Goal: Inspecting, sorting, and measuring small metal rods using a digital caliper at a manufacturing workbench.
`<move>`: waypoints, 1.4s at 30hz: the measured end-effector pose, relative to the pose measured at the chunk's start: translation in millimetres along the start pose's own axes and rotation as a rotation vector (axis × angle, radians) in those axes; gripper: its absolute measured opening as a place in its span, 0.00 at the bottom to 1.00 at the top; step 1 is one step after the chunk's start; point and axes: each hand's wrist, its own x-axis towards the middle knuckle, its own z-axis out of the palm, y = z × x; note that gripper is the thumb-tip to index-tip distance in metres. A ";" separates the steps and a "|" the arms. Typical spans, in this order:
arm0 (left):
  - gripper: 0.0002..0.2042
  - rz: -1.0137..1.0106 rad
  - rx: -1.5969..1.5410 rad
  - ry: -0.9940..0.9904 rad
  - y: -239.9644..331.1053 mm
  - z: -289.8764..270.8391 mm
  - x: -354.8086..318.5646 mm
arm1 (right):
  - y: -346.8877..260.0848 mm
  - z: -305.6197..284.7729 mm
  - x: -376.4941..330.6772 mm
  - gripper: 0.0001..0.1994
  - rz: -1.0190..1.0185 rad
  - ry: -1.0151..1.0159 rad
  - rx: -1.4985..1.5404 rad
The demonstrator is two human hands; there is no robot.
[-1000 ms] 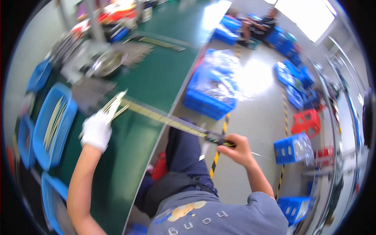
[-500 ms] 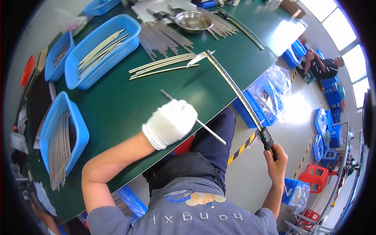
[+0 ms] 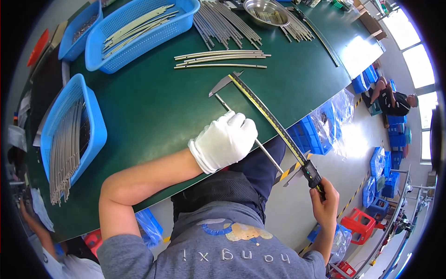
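Note:
My left hand (image 3: 227,142), in a white glove, is closed around a thin metal rod (image 3: 268,156) over the table's near edge. In my bare right hand (image 3: 326,202) is the slider end of a long digital caliper (image 3: 268,116), which slants up and left beside the rod. The rod's far end lies at the caliper's fixed jaw (image 3: 219,86); its near end points toward the sliding jaw (image 3: 293,175), apparently with a gap. Whether the far end touches the jaw I cannot tell. Beyond, several pale rods (image 3: 220,65) lie side by side on the green table (image 3: 139,107).
Blue baskets with rods stand at left (image 3: 100,135) and upper left (image 3: 95,58), beside a smaller blue basket (image 3: 69,44). Grey rods (image 3: 227,23) and a steel bowl (image 3: 253,16) lie at the back. Blue crates (image 3: 316,135) stand on the floor at right. A person (image 3: 392,100) sits far right.
The rod and the caliper have come together, the fixed jaw now at the rod's far end. My left hand has moved right. The view has shifted, with the table's back items higher up.

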 end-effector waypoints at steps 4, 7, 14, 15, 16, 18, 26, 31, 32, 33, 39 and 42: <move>0.06 -0.001 0.024 -0.007 0.6 -0.4 -1.0 | 4.2 -0.8 -2.3 0.14 0.012 0.000 -0.051; 0.05 -0.009 0.013 0.020 0.6 1.6 -1.1 | 5.5 -3.2 -3.2 0.14 0.007 0.005 -0.063; 0.05 0.040 -0.023 0.077 -4.3 2.7 2.1 | 2.6 0.4 -2.7 0.12 0.028 0.103 -0.117; 0.10 -0.010 -0.027 -0.050 -2.5 -5.3 -1.6 | -0.8 0.6 -1.8 0.12 0.070 0.109 -0.129; 0.08 -0.006 -0.014 -0.001 -4.0 -7.5 -2.1 | -5.0 2.3 3.1 0.12 0.050 0.114 -0.162; 0.07 0.038 -0.004 0.058 -6.9 -5.7 1.9 | -7.6 6.2 5.5 0.12 0.074 0.137 -0.210; 0.12 0.046 0.014 -0.040 -6.3 -14.0 4.9 | -7.5 24.1 6.8 0.23 0.074 0.302 -0.441; 0.16 0.030 0.015 -0.070 -6.1 -17.0 4.9 | -7.7 29.6 7.9 0.25 0.076 0.332 -0.458; 0.14 0.072 0.042 -0.061 -8.3 -16.6 4.5 | -8.0 30.0 8.1 0.25 0.076 0.328 -0.468; 0.14 0.085 0.035 -0.062 -8.4 -17.3 4.6 | -7.6 31.1 8.1 0.25 0.089 0.333 -0.470; 0.15 0.074 0.012 -0.063 -9.8 -16.9 3.6 | -6.2 33.3 8.6 0.27 0.073 0.328 -0.459; 0.18 0.066 -0.007 -0.076 -10.6 -16.5 2.5 | -7.9 31.5 10.1 0.26 0.053 0.324 -0.454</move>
